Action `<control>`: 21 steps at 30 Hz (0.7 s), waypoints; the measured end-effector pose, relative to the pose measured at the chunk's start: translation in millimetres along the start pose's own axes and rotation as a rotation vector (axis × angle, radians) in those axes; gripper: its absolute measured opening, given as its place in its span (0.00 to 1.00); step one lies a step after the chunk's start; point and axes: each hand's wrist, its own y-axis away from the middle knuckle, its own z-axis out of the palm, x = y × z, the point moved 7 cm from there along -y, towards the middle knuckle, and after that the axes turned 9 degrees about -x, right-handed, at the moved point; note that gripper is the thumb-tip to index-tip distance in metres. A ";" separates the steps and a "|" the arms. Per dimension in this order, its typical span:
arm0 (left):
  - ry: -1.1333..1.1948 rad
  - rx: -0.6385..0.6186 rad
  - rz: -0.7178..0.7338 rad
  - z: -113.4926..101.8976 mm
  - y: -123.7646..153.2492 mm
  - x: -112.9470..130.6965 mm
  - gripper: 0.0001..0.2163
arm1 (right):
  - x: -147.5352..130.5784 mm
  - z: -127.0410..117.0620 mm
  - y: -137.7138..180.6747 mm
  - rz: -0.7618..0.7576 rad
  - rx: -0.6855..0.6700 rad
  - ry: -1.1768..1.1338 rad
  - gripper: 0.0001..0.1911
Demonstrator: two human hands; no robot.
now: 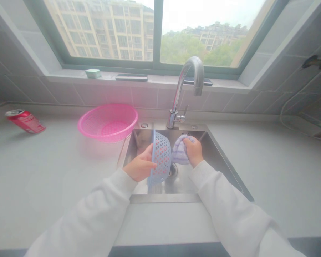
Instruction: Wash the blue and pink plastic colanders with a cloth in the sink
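Over the steel sink (216,157), my left hand (140,166) grips the rim of a blue plastic lattice basket (160,159), which is tilted on its side with its underside facing right. My right hand (194,151) is closed on a bunched white and purple striped cloth (179,152), pressed against the basket's outer side. Both arms wear white sleeves.
A pink basket (108,122) sits on the grey counter left of the sink. A red can (25,121) lies on its side at far left. The chrome faucet (186,89) arches over the sink's back. A green sponge (93,73) and dark flat objects rest on the windowsill.
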 end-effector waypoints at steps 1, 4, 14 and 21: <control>-0.004 0.006 -0.006 -0.5 -0.8 -0.8 0.38 | 0.1 0.3 -0.1 -0.002 -0.001 0.000 0.12; -0.006 0.024 0.044 -1.8 -0.6 3.4 0.41 | 2.5 1.0 -0.7 0.007 -0.003 -0.003 0.12; 0.034 0.051 0.028 -9.8 -2.0 -3.6 0.35 | -0.8 3.2 1.1 -0.021 -0.022 -0.029 0.10; 0.032 0.092 0.018 -8.0 -3.1 -6.2 0.37 | -33.0 19.4 29.6 -0.255 -0.152 0.118 0.09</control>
